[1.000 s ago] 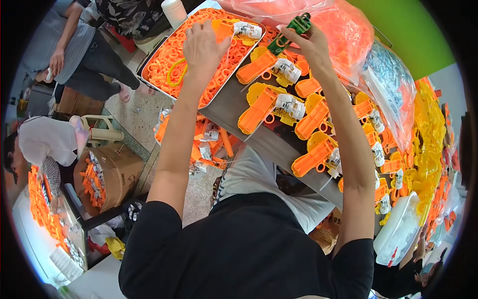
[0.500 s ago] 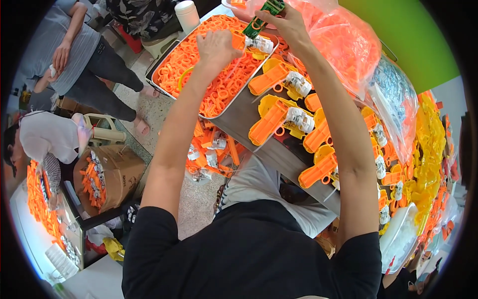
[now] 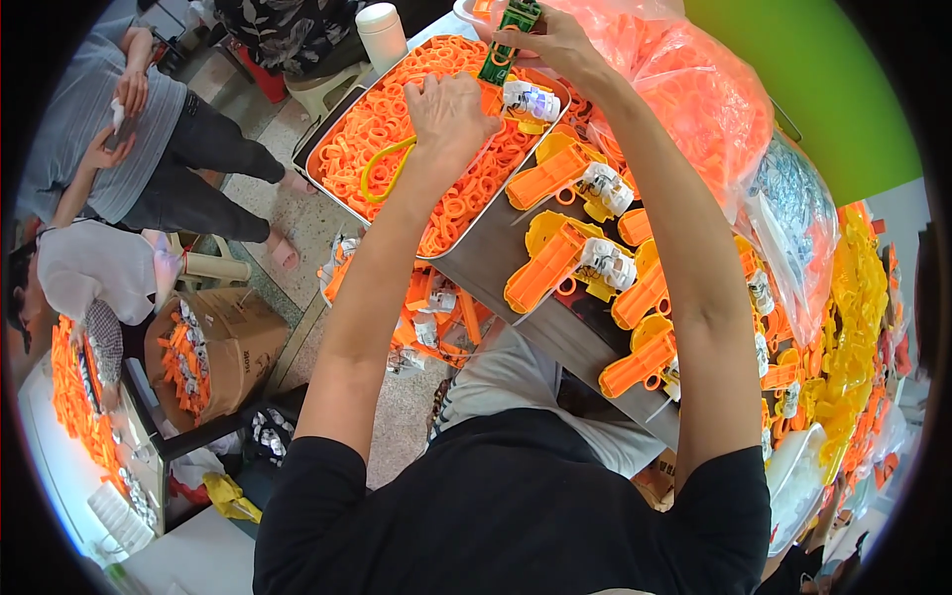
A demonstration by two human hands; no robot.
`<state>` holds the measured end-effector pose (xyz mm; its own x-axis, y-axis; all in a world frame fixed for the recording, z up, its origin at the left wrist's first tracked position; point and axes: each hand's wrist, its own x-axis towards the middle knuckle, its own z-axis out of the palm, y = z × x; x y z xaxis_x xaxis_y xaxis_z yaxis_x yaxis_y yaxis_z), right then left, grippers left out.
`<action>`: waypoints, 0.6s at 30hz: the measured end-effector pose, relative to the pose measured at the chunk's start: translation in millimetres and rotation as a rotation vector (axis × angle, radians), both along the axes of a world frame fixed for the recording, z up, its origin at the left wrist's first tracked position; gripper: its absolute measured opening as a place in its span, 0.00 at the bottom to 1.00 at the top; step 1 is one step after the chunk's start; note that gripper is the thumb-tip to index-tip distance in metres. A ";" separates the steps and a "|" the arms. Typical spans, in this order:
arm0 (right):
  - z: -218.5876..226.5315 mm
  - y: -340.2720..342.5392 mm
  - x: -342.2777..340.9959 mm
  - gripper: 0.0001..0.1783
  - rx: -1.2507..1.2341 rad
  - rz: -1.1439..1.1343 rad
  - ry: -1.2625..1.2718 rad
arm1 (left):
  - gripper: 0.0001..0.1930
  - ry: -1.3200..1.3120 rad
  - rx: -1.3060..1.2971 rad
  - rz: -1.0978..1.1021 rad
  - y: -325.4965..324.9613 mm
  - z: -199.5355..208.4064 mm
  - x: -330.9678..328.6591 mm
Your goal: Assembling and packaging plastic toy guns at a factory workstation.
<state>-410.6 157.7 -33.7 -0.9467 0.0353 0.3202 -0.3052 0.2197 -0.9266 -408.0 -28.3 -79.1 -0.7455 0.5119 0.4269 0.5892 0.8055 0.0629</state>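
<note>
Over a metal tray heaped with small orange plastic rings, my left hand is closed, seemingly on an orange, white and yellow plastic toy-gun assembly; its fingertips are partly hidden. Just beyond it, my right hand grips a green rectangular piece with an orange ring around it. That piece is upright, its lower end close to the assembly. Similar toy-gun assemblies lie in rows on the dark tabletop beneath my right arm. A yellow band curves among the rings beside my left wrist.
Bags of orange parts stand at the back right, with yellow parts further right. A white bottle is behind the tray. Below the table edge are more assemblies. Co-workers and a cardboard box occupy the left.
The view has shifted slightly, bringing the tray and toys lower. The green piece in my right hand has moved a little left and stands more upright. A co-worker's hands at far left have moved apart.
</note>
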 end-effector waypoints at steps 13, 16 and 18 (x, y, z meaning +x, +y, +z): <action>8.7 -4.3 17.3 0.10 0.054 -0.112 -0.053 | 0.26 0.043 0.035 -0.041 -8.1 -1.0 1.0; 16.0 -14.8 34.5 0.10 -0.074 -0.140 -0.074 | 0.24 0.052 0.151 -0.034 -11.5 14.0 -3.9; 20.3 -33.7 44.3 0.15 -0.471 -0.167 -0.141 | 0.20 0.267 0.429 -0.256 -14.5 31.8 -5.5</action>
